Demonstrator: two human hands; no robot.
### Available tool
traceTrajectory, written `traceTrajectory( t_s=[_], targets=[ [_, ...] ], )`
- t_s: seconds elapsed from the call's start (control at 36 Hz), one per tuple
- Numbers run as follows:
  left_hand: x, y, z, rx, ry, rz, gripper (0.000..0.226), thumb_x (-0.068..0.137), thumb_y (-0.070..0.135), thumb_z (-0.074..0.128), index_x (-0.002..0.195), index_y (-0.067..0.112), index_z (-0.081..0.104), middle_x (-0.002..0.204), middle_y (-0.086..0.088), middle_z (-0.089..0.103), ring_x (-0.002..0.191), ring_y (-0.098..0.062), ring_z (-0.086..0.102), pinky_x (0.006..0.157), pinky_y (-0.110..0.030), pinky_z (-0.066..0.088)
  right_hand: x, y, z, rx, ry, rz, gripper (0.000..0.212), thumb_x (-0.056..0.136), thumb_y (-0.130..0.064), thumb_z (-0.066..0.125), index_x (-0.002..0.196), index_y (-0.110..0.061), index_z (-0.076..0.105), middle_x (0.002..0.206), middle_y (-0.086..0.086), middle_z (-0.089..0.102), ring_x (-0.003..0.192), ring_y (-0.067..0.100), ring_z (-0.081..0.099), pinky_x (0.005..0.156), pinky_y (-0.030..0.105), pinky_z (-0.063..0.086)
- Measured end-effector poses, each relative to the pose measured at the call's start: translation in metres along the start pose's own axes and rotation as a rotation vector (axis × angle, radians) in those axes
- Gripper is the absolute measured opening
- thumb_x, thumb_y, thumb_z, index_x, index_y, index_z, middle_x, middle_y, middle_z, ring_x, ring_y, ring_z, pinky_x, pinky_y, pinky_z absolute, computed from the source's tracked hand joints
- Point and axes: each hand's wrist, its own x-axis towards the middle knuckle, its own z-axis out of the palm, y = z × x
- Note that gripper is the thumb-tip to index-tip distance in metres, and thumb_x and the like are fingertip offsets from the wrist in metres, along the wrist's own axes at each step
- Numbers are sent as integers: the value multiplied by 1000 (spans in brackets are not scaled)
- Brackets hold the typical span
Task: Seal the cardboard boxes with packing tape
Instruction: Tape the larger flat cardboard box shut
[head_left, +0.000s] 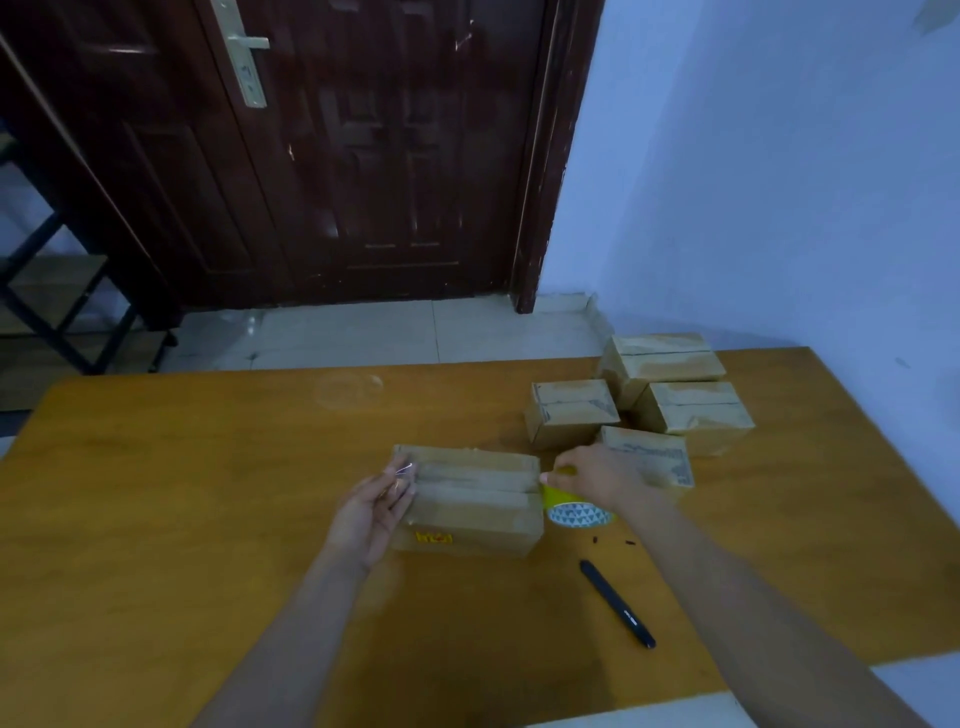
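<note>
Right grip: the right hand (592, 475) curls over the top of the tape roll (574, 506), holding it just off the right end of the near box.
Left grip: the left hand (376, 512) rests against the left end of the cardboard box (470, 501), fingers fairly straight and touching it; whether they pinch a tape end I cannot tell (something thin and pale glints at the fingertips).
Cardboard box: it lies long side toward the near edge, about midway across the tabletop (182, 493), flaps closed, a yellow mark on its front face.
Tape roll: yellow, with a white-and-blue patterned core, standing on the tabletop and touching the box's right end.
Pen: a black pen (618, 604) lies slanted, near the box, toward the near right corner.
Other boxes: four boxes (644, 400) cluster toward the far right corner, close together.
Beyond: a dark wooden door (363, 145) past the far edge.
</note>
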Motion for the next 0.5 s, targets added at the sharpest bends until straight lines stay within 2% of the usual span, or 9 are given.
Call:
traceTrajectory(
  t_s=[0.08,0.17,0.22,0.31,0.36,0.44,0.5],
  targets=[
    [-2,0,1,31,4,12,16,94,1,48,83,-2,59,112,-12,67,84,-12,72,69,-24,59,1,1,1,55,-7,7,44,90,-57,47,111,-21,64,86,-5,60,81,13,56,70,30,45],
    [-7,1,4,40,3,22,40,95,-1,47,59,5,63,100,-9,73,88,-14,71,73,-27,59,0,1,0,59,-4,-5,41,90,-56,48,106,-22,64,81,-5,59,77,12,56,66,28,42],
    [-11,3,7,53,-7,31,48,95,-1,47,52,9,63,99,-6,73,87,-15,72,77,-29,58,-2,4,-2,90,-10,-14,38,90,-57,48,101,-24,65,82,-3,62,77,13,58,65,28,43],
    [-13,4,11,108,15,67,40,95,-2,47,59,4,63,101,-7,71,76,-13,72,72,-29,60,-9,10,-14,144,-18,-29,36,89,-57,50,90,-24,63,82,4,64,76,16,60,67,31,46],
    [-14,7,14,151,34,97,25,94,-3,49,69,-2,55,105,-13,67,73,-15,71,68,-31,60,-14,11,-26,124,-6,-37,35,89,-55,51,84,-22,62,78,3,62,71,13,57,62,28,42],
    [-16,17,22,203,51,158,18,93,-5,50,76,-3,54,104,-15,64,68,-15,71,70,-35,60,-18,4,-43,99,7,-51,41,89,-55,52,64,-23,50,64,-2,46,57,10,44,54,26,32],
    [-20,30,27,246,52,208,13,92,-5,51,80,-4,56,105,-16,64,68,-13,71,68,-28,60,-22,-2,-53,158,28,-75,47,88,-56,52,58,-20,44,57,-4,40,52,10,39,54,26,29]
  ],
)
